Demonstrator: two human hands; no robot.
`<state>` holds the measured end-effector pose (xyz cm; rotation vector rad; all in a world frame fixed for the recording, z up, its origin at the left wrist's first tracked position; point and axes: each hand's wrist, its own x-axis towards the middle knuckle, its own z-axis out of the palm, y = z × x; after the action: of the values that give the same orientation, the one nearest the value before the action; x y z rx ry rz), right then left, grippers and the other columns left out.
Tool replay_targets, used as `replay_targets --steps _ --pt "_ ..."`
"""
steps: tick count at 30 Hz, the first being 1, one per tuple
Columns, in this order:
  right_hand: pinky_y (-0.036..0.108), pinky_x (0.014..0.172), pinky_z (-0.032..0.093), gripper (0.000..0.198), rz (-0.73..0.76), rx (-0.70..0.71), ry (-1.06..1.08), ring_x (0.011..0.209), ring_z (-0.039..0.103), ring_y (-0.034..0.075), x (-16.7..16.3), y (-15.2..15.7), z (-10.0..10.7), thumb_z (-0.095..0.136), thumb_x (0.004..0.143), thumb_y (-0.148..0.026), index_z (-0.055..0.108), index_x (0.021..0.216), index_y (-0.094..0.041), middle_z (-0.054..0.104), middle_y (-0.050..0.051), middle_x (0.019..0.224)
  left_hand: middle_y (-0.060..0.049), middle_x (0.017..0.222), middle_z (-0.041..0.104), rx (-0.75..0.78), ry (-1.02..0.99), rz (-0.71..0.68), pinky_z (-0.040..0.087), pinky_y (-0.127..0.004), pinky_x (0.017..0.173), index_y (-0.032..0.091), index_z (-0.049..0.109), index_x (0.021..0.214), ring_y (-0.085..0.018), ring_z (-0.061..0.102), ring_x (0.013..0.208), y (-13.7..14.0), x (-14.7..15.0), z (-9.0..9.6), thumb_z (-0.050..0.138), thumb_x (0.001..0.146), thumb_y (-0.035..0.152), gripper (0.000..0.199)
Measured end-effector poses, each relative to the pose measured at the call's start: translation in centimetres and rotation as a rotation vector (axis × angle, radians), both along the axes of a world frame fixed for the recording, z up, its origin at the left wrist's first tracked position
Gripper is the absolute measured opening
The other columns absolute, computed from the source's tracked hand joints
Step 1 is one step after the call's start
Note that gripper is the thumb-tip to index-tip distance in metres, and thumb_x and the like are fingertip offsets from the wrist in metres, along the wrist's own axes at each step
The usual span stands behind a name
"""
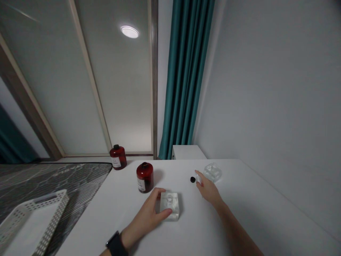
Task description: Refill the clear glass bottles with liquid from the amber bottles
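The white table [186, 234] presented a plain, flat top. At its far left edge stood a dark-red bottle [122, 153], black-capped and labelled. A second dark-red bottle [146, 173], also labelled, stood upright nearer and to its right. A clear square container [169, 203] rested nearer still. A small black cap [192, 180] lay farther right; beyond it, a clear, faceted-looking item [212, 171], details indistinct.

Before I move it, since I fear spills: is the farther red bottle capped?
Capped: a black cap sits atop the farther red bottle.
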<state>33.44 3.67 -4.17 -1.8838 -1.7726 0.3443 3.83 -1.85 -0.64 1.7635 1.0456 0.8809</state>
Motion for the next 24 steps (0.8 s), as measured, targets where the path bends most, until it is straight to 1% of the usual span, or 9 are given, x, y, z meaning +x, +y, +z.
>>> replay_targets --steps 6,9,12,16,18,20,24 --pt "0.028 0.062 0.042 0.046 0.007 0.017 -0.009 0.062 0.058 0.019 0.3 0.3 -0.4 0.047 0.09 -0.025 0.06 0.135 -0.024 0.065 0.001 0.073 -0.011 0.116 0.064 -0.002 0.016 0.001 0.044 -0.041 0.098 0.019 0.051 0.115 -0.028 0.06 0.108 0.0 -0.1 0.0 0.068 0.076 0.024 0.042" --pt "0.028 0.063 0.042 0.043 -0.002 0.048 -0.01 0.063 0.057 0.019 0.4 0.3 -0.6 0.049 0.089 -0.025 0.064 0.129 -0.026 0.065 0.0 0.074 -0.011 0.117 0.064 0.005 0.019 -0.003 0.044 -0.04 0.099 0.019 0.051 0.116 -0.028 0.06 0.109 0.0 -0.2 -0.1 0.068 0.077 0.026 0.043" --pt "0.029 0.064 0.043 0.042 -0.024 0.087 -0.007 0.065 0.057 0.019 0.4 0.3 -0.7 0.051 0.087 -0.024 0.065 0.126 -0.023 0.064 0.002 0.078 -0.011 0.118 0.064 0.004 0.029 -0.002 0.044 -0.041 0.098 0.019 0.05 0.117 -0.028 0.06 0.11 0.0 -0.3 -0.2 0.068 0.078 0.026 0.044" --pt "0.032 0.069 0.045 0.037 -0.051 0.169 0.015 0.07 0.058 0.021 0.3 0.3 -0.1 0.05 0.086 -0.025 0.068 0.118 -0.019 0.061 0.005 0.083 -0.011 0.118 0.063 -0.001 0.03 -0.007 0.044 -0.042 0.099 0.019 0.05 0.118 -0.028 0.059 0.111 0.0 -0.3 -0.3 0.068 0.078 0.025 0.044" --pt "0.034 0.074 0.047 0.036 -0.023 0.22 0.038 0.073 0.059 0.022 -0.1 0.2 0.7 0.046 0.087 -0.025 0.068 0.115 -0.017 0.061 0.006 0.084 -0.011 0.118 0.064 0.002 0.028 -0.01 0.044 -0.042 0.1 0.019 0.05 0.117 -0.028 0.06 0.11 -0.1 -0.3 -0.2 0.068 0.078 0.025 0.043" --pt "0.034 0.076 0.048 0.035 0.038 0.264 0.067 0.074 0.059 0.022 -1.0 -0.1 1.5 0.043 0.089 -0.025 0.067 0.113 -0.015 0.061 0.007 0.085 -0.011 0.117 0.064 0.005 0.025 -0.006 0.045 -0.043 0.1 0.019 0.051 0.116 -0.028 0.06 0.109 -0.1 -0.3 -0.1 0.068 0.078 0.024 0.042" --pt "0.031 0.074 0.049 0.033 0.186 0.312 0.127 0.074 0.059 0.02 -4.2 -1.7 2.7 0.04 0.094 -0.026 0.067 0.11 -0.018 0.063 0.006 0.085 -0.01 0.117 0.064 0.027 0.016 -0.002 0.046 -0.042 0.099 0.019 0.052 0.116 -0.028 0.06 0.109 0.0 -0.2 -0.2 0.068 0.077 0.022 0.042"
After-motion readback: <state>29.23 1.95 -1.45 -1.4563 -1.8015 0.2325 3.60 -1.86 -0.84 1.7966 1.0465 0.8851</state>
